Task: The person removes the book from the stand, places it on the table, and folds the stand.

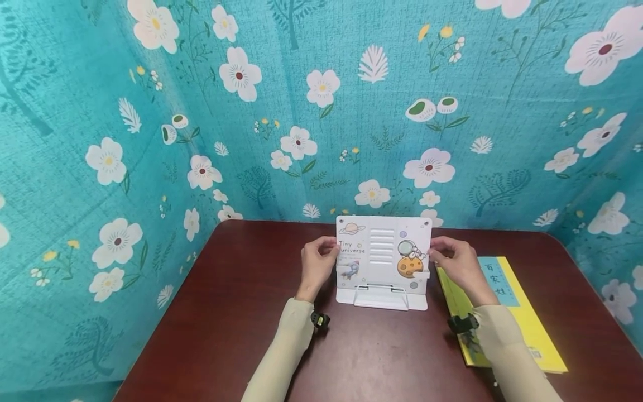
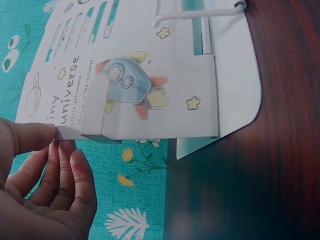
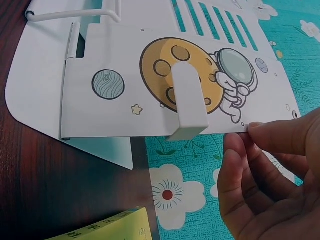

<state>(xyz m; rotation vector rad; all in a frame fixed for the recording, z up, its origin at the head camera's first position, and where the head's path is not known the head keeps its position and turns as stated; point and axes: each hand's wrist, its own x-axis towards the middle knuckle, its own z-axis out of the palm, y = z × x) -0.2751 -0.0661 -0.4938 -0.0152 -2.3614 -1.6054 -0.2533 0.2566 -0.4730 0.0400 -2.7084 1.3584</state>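
Observation:
A white book stand [image 1: 382,262] with space drawings stands on the table, its slotted back panel raised and leaning from a flat base. My left hand [image 1: 317,262] pinches the panel's left edge; in the left wrist view the thumb lies on the front, beside a white page clip [image 2: 95,107]. At the right edge, my right hand [image 1: 458,265] pinches the panel between thumb and fingers, just below the astronaut drawing [image 3: 235,75] in the right wrist view. A wire bracket [image 1: 382,297] lies along the stand's lower front.
A yellow book [image 1: 532,318] with a blue cover patch lies on the dark red table [image 1: 241,290], partly under my right forearm. Teal flowered cloth [image 1: 281,111] hangs behind the table and along its sides.

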